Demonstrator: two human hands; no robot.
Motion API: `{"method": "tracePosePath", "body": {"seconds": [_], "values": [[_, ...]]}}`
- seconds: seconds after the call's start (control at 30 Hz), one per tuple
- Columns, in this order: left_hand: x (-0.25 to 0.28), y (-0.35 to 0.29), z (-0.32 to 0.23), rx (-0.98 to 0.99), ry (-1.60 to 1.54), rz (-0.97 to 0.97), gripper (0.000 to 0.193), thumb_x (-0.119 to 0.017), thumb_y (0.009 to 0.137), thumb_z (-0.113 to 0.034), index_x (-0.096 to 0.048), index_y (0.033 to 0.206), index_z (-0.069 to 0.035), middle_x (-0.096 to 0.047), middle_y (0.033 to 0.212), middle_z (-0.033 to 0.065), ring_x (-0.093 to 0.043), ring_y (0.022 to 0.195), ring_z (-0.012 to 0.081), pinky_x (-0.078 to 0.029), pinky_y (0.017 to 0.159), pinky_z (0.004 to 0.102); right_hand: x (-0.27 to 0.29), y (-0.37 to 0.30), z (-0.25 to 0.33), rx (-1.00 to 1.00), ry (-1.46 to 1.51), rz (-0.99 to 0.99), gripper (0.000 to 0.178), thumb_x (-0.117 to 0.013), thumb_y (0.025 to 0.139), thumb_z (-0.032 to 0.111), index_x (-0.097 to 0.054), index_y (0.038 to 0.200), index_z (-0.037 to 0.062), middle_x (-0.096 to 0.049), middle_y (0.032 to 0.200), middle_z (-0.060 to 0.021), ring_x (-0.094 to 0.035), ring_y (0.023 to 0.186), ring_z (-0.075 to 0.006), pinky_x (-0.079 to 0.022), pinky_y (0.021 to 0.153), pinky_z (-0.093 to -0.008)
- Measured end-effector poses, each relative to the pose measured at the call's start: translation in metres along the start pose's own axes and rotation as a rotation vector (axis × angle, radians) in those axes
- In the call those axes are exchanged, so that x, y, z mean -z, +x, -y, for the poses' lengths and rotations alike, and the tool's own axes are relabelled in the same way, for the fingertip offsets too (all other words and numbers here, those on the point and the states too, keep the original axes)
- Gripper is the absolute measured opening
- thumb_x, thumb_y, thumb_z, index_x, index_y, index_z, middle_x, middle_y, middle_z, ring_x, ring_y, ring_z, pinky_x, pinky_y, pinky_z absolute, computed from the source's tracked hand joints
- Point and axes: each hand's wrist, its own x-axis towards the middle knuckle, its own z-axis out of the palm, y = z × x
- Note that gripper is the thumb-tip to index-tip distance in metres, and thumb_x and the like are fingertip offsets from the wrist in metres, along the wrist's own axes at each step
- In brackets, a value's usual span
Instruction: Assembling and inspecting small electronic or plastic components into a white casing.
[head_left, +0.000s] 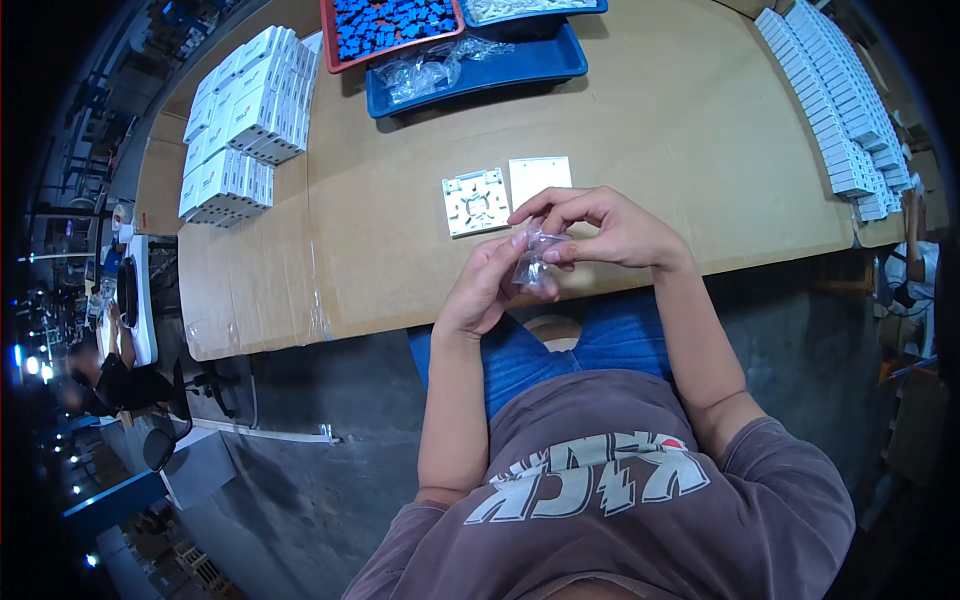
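Between my two hands, over the near edge of the table, is a small clear plastic bag (533, 264). My left hand (484, 283) grips it from the left and below, with fingers curled around it. From the right, my right hand (608, 228) pinches the bag's upper part with thumb and fingers. What the bag contains is too small to make out. Just beyond my hands lies a white plastic tray-like part (475, 203) with moulded fittings inside. Beside it sits a flat white cover plate (540, 177), its near edge partly hidden by my right hand.
Cardboard covers the table (390, 280). At the back stand a blue tray (480, 75) with clear plastic bags, a red tray (330, 45) of blue pieces and another blue tray (540, 14). White boxes are stacked left (245, 110) and right (835, 110). Other people sit at both sides.
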Motion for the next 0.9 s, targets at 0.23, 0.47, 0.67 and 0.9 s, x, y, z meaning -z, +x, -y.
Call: {"method": "tracePosePath", "body": {"seconds": [0.23, 0.47, 0.67, 0.9], "values": [[0.004, 0.005, 0.003, 0.007, 0.090, -0.095, 0.046, -0.053, 0.110, -0.041, -0.066, 0.120, 0.001, -0.074, 0.104, 0.0074, -0.071, 0.080, 0.0139, -0.057, 0.077, 0.0268, -0.004, 0.002, -0.004, -0.106, 0.005, 0.028, 0.011, -0.082, 0.087, 0.010, -0.077, 0.091, 0.0018, -0.070, 0.127, -0.0101, -0.066, 0.113, -0.0200, -0.050, 0.101, -0.0363], [0.000, 0.002, -0.004, 0.083, 0.006, -0.031, 0.040, -0.054, 0.111, -0.039, -0.068, 0.111, -0.002, -0.067, 0.090, 0.0021, -0.055, 0.066, 0.0052, -0.046, 0.064, 0.0213, 0.000, 0.000, -0.004, -0.076, -0.045, -0.001, 0.007, -0.079, 0.086, 0.003, -0.075, 0.091, 0.0009, -0.070, 0.127, -0.0105, -0.067, 0.111, -0.0197, -0.053, 0.098, -0.0350], [0.009, 0.003, 0.001, 0.072, -0.059, -0.022, 0.041, -0.056, 0.110, -0.040, -0.069, 0.111, -0.002, -0.069, 0.088, 0.0026, -0.058, 0.069, 0.0057, -0.049, 0.062, 0.0228, 0.002, -0.001, 0.003, -0.142, -0.030, -0.021, 0.006, -0.080, 0.085, 0.002, -0.074, 0.088, 0.0013, -0.070, 0.125, -0.0109, -0.067, 0.111, -0.0199, -0.054, 0.098, -0.0356], [0.014, 0.008, 0.006, -0.010, 0.009, -0.048, 0.042, -0.059, 0.107, -0.039, -0.068, 0.119, 0.000, -0.073, 0.100, 0.0076, -0.073, 0.087, 0.0176, -0.062, 0.078, 0.0310, 0.003, 0.002, -0.001, -0.052, -0.088, -0.002, 0.006, -0.080, 0.087, 0.004, -0.075, 0.087, 0.0012, -0.069, 0.128, -0.0118, -0.067, 0.113, -0.0208, -0.054, 0.098, -0.0359]]}}
